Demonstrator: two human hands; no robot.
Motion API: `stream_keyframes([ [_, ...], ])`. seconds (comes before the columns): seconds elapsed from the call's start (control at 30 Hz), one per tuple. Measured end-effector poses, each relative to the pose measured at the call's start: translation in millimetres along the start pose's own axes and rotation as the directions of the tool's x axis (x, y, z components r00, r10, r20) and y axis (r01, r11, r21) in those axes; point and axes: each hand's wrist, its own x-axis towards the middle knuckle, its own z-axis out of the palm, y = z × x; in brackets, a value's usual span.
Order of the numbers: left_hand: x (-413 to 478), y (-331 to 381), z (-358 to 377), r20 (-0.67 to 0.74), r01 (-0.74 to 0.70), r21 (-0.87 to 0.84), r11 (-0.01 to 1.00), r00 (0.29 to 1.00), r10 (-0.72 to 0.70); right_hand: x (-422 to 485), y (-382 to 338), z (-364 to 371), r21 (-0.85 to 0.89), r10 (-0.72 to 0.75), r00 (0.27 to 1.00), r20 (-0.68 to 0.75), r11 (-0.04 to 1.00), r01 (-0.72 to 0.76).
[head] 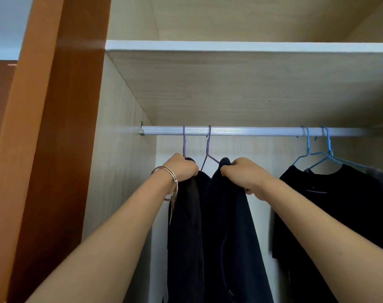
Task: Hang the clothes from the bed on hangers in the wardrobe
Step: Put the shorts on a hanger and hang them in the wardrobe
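A silver rail (251,131) runs across the open wardrobe. Two purple hangers hook over its left part. My left hand (181,168) grips the top of a dark garment (185,226) under the left purple hanger (184,141). My right hand (243,173) is closed on the shoulder of a navy garment (229,237) that hangs on the second purple hanger (208,147). Both garments drop straight down out of view. Farther right a black T-shirt (339,206) hangs on blue hangers (317,155).
A pale wooden shelf (229,45) sits just above the rail. The wardrobe's left inner wall (120,160) is close to my left arm, with an orange-brown door panel (55,127) beyond it. A stretch of bare rail lies between the purple and blue hangers.
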Motion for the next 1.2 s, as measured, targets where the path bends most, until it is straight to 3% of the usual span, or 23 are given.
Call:
stream_keyframes([
  [0.13,9.4,5.3,-0.8,0.029,0.063,0.121,0.991,0.997,-0.067,7.6,-8.2,-1.9,-0.005,0.013,0.999,0.053,1.000,-0.013],
  [0.37,23.6,-5.5,-9.4,-0.190,-0.044,0.098,0.994,0.980,0.062,13.7,-3.0,11.1,0.363,0.000,0.999,-0.041,0.931,0.015],
  [0.7,22.4,-19.3,-41.4,-0.273,-0.047,0.235,0.971,0.956,0.112,25.4,-23.9,56.1,0.377,-0.072,0.995,-0.063,0.922,0.091],
  [0.9,19.5,-22.3,-47.9,-0.203,0.007,0.360,0.933,0.977,0.071,29.1,-32.0,74.6,0.283,-0.086,0.996,-0.023,0.955,0.089],
  [1.03,7.7,-18.1,-51.7,-0.113,0.050,0.476,0.878,0.994,0.005,24.3,-40.6,74.8,0.317,-0.102,0.992,0.072,0.945,0.074],
  [1.2,-5.6,-21.5,-50.2,-0.083,0.012,0.560,0.829,0.996,0.041,7.0,-33.9,83.4,0.336,-0.182,0.978,0.106,0.932,0.137],
])
